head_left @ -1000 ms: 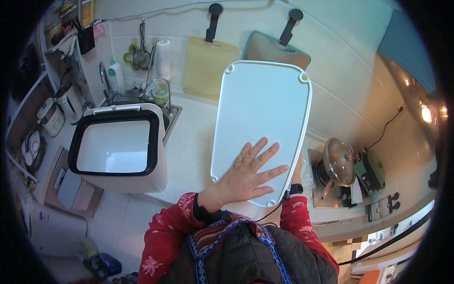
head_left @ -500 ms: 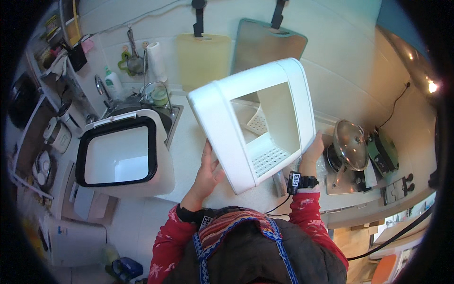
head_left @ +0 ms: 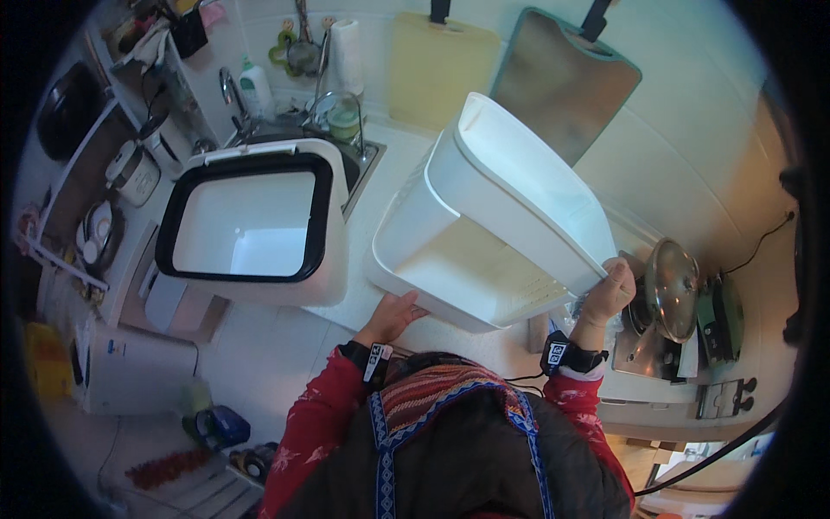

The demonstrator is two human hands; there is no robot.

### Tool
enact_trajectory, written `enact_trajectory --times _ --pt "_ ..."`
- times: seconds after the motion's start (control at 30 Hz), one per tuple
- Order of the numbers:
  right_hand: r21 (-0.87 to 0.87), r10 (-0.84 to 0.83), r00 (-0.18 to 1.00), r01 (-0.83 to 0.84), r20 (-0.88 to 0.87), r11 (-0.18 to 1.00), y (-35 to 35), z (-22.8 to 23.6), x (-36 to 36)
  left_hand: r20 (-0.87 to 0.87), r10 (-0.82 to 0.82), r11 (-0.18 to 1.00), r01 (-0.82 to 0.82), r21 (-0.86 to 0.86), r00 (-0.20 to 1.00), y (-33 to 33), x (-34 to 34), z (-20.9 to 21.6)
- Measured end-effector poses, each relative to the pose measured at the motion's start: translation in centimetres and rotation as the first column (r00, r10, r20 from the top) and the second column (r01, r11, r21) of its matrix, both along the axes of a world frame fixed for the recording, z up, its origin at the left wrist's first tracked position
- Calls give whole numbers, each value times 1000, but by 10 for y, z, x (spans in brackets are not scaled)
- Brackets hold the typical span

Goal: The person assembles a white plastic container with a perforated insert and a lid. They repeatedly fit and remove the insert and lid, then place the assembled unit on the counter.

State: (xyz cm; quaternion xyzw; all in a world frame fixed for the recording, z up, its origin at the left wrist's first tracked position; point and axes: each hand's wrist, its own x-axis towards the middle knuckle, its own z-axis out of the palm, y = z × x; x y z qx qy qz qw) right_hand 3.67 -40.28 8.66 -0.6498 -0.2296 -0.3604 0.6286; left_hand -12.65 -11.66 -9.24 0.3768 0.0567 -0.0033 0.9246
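A large white plastic box (head_left: 536,186) with a wide rectangular opening and a perforated panel inside leans tilted over the counter before me. My left hand (head_left: 393,318) holds its near lower edge, the fingertips partly hidden under it. At the box's right corner my right hand (head_left: 612,290) is closed around the rim. To the left, on the counter beside the sink, stands a white bin (head_left: 333,272) with a thick black rim, its mouth facing me. Its inside looks bare and white.
Behind the bin is the sink (head_left: 373,164) with a tap and a soap bottle (head_left: 257,89). Two cutting boards (head_left: 443,69) hang on the wall. A lidded pan (head_left: 673,290) sits on the stove at right. A rice cooker (head_left: 134,173) stands on the left shelf.
The white box has turned and tipped down toward the counter, so its open side now shows at the top right. Both hands still hold it. My view has shifted left.
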Motion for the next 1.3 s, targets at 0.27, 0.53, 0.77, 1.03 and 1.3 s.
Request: enact_trajectory --times 0.27,0.53,0.77,1.03,1.3 --pt "-357 134 981 -77 138 931 0 10 -27 -231 -163 969 200 147 959 8 -19 -20" --pt "-422 86 993 -44 81 906 -11 10 -34 -78 -197 937 211 279 977 23 -45 -23" --pt "-222 128 973 -170 -190 960 -41 4 -24 -171 -83 992 97 74 982 38 -56 -4" --pt "334 497 710 -371 -500 866 -45 11 -23 -85 -279 905 292 310 956 40 -66 37" --pt "542 534 640 -210 -553 814 -13 27 -53 18 -342 909 326 261 939 50 -70 54"
